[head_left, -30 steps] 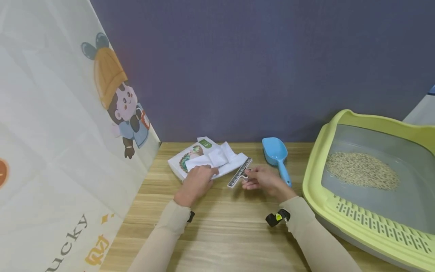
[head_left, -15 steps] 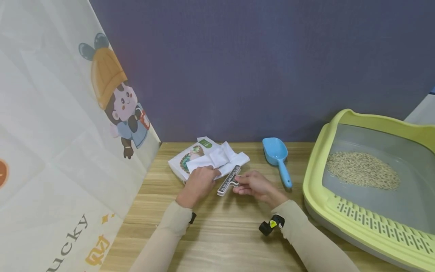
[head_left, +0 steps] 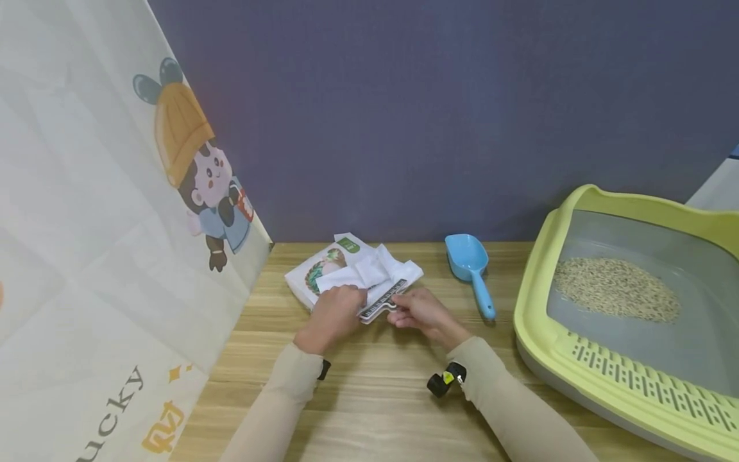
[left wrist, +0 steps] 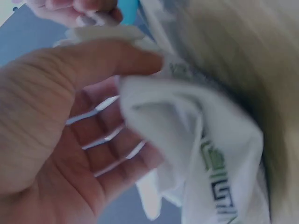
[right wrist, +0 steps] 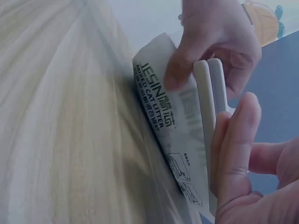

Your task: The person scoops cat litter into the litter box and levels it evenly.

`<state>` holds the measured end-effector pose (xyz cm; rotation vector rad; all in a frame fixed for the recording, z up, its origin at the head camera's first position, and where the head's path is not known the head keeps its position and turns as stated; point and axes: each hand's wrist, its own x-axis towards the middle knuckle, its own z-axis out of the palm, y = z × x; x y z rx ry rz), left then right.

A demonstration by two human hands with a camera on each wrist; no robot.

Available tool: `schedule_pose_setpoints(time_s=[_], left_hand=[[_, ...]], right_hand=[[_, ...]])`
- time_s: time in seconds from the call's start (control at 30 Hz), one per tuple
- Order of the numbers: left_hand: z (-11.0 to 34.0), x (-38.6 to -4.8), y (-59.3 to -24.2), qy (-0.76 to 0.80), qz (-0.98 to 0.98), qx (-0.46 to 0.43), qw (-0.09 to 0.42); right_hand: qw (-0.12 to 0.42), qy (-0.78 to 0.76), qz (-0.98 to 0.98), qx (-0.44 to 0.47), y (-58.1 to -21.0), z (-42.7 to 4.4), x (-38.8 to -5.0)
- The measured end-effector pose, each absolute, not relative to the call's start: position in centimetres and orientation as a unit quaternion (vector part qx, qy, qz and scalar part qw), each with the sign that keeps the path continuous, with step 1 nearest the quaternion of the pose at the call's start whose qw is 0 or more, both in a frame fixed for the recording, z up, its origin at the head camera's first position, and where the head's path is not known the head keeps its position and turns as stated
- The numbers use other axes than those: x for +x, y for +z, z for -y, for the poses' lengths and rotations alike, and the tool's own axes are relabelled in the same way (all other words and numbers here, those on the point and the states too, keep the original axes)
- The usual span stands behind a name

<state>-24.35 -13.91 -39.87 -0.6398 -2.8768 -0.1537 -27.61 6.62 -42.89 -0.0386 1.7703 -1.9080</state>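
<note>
A white bag of cat litter [head_left: 300,277] lies on the wooden table with its top folded over. My left hand [head_left: 336,313] grips the near folded edge, thumb on one side and fingers on the other, as the left wrist view shows on the bag [left wrist: 224,121]. My right hand [head_left: 424,314] pinches a bag clip [head_left: 383,301] with a piano-key pattern by its handles. The clip lies along the bag's folded end, close to my left hand. In the right wrist view, the clip [right wrist: 203,88] has its two bars close together; whether fabric is between them I cannot tell.
A blue scoop [head_left: 469,258] lies behind my right hand. At the right stands a yellow-green litter tray [head_left: 534,289] with litter [head_left: 618,292] in it. A dark panel [head_left: 369,122] closes off the table's back, and a printed white sheet [head_left: 104,212] hangs at the left.
My right hand has moved left and slightly toward me with the clip, bringing it from beside the bag to its folded end. The left hand stays on the bag with little movement.
</note>
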Motion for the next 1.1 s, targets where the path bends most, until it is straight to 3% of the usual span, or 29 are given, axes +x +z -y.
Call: schedule_pose_setpoints(time_s=[0.2, 1.1], left_hand=[[14.3, -24.0, -39.1, -0.044, 0.978, -0.193, 0.070], [12.8, -23.4, -39.5, 0.028, 0.967, -0.218, 0.132]], right_hand=[[0.250, -0.705, -0.664, 0.002, -42.9, -6.3, -28.0], [0.199, -0.714, -0.670, 0.047, -43.6, -5.2, -28.6]])
